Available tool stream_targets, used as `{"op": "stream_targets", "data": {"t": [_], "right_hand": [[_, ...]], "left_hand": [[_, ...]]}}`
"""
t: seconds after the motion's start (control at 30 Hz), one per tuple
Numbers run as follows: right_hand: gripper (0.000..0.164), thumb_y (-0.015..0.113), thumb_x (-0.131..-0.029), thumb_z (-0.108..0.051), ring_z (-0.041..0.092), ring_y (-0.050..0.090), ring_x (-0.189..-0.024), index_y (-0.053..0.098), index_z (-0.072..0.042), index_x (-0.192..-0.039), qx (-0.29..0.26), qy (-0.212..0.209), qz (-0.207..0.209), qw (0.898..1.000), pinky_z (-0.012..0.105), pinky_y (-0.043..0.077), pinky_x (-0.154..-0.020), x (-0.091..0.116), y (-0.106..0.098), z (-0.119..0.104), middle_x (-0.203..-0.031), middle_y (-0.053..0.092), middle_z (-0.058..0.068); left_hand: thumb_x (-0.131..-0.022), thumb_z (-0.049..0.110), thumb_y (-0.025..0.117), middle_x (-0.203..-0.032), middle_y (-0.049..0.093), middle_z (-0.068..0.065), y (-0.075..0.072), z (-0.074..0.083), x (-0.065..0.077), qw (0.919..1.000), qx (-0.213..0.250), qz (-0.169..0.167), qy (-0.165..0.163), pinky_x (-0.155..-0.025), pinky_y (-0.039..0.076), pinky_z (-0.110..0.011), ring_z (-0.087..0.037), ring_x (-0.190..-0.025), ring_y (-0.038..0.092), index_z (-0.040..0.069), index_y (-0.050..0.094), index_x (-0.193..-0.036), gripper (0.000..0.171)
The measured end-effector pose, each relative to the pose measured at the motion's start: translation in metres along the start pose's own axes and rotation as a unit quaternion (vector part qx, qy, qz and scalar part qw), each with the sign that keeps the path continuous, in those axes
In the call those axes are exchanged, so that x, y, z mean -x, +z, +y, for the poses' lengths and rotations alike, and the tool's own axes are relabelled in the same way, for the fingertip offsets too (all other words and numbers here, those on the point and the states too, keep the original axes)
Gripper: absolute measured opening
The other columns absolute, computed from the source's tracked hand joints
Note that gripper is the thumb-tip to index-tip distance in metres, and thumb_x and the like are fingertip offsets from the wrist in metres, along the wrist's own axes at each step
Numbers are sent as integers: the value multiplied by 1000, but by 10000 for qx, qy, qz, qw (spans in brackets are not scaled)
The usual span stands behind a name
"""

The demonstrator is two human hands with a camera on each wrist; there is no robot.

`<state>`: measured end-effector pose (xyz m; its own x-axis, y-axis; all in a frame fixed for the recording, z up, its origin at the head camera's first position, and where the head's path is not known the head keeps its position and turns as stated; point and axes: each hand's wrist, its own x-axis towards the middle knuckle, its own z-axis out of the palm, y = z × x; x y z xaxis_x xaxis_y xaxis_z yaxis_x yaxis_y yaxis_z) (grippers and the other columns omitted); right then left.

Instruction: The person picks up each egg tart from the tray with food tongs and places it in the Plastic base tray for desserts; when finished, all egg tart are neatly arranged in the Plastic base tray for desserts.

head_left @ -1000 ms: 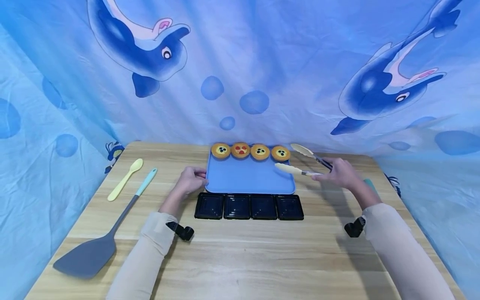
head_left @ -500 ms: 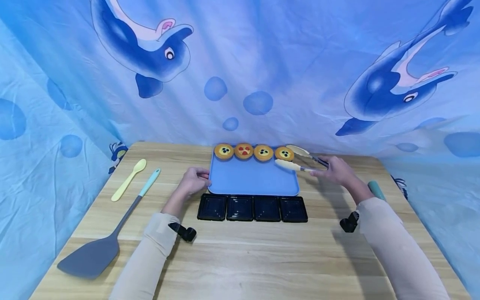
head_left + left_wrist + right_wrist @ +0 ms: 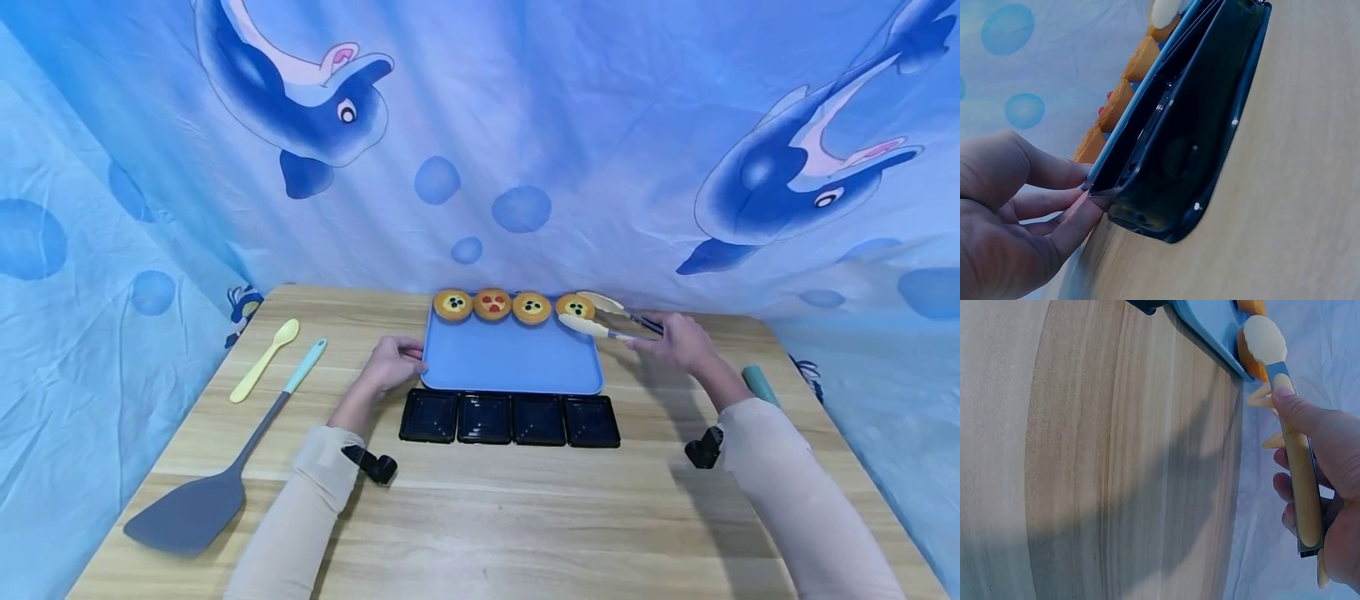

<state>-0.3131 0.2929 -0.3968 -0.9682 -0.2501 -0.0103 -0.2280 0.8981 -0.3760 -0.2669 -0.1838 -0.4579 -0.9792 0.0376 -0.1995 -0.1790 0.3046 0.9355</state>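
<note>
Left hand [image 3: 392, 364] pinches the edge of the blue tray [image 3: 513, 358] | right hand [image 3: 677, 342] grips tongs [image 3: 585, 326], tips either side of the rightmost tart [image 3: 575, 307], contact hard to call | done: lined up, seemingly | left: all four on the tray, none lifted yet!
</note>
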Motion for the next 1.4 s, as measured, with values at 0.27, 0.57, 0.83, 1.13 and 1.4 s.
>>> {"op": "stream_targets", "data": {"t": [0.27, 0.57, 0.83, 1.13, 1.4], "right_hand": [[71, 73, -89, -40, 12, 21, -44, 50, 3, -141, 57, -198, 156, 9997, 31, 28, -42, 7, -15, -3, -51, 39, 2], [71, 75, -88, -41, 14, 27, -46, 53, 4, -139, 146, -622, 343, 9974, 31, 28, -46, 31, -26, -6, -53, 34, -1], [67, 79, -85, -34, 9, 29, -42, 57, 6, -134, 105, -1060, 534, 9929, 26, 28, -41, 73, -32, -16, -51, 32, -6], [62, 85, -79, -25, 3, 37, -47, 62, 4, -129, -2, -1510, 849, 9849, 24, 33, -40, 122, -33, -14, -58, 48, -11], [64, 85, -79, -28, 0, 34, -48, 62, 4, -130, -91, -1482, 735, 9862, 22, 32, -41, 154, -17, -3, -62, 45, -13]], "left_hand": [[-86, -7, 66, -113, 61, -26, 0, 1, 1, 9999, -116, -10, -11, -74, 58, -29, -27, -91, 63, -15, 54, -129, 46], [-86, -8, 65, -113, 60, -26, 1, 2, 2, 10000, -70, -37, -41, -74, 59, -28, -26, -91, 63, -15, 53, -130, 46], [-85, -10, 65, -112, 60, -25, 1, 1, 1, 10000, -10, -6, -35, -74, 59, -27, -24, -89, 63, -15, 53, -129, 47], [-86, -7, 66, -114, 60, -25, -2, -2, 3, 9999, -112, 27, -60, -74, 58, -28, -28, -93, 62, -13, 54, -130, 46], [-87, -6, 66, -116, 58, -25, 0, 0, 3, 9999, -108, -64, -37, -75, 58, -28, -28, -94, 61, -12, 53, -131, 47]]}}
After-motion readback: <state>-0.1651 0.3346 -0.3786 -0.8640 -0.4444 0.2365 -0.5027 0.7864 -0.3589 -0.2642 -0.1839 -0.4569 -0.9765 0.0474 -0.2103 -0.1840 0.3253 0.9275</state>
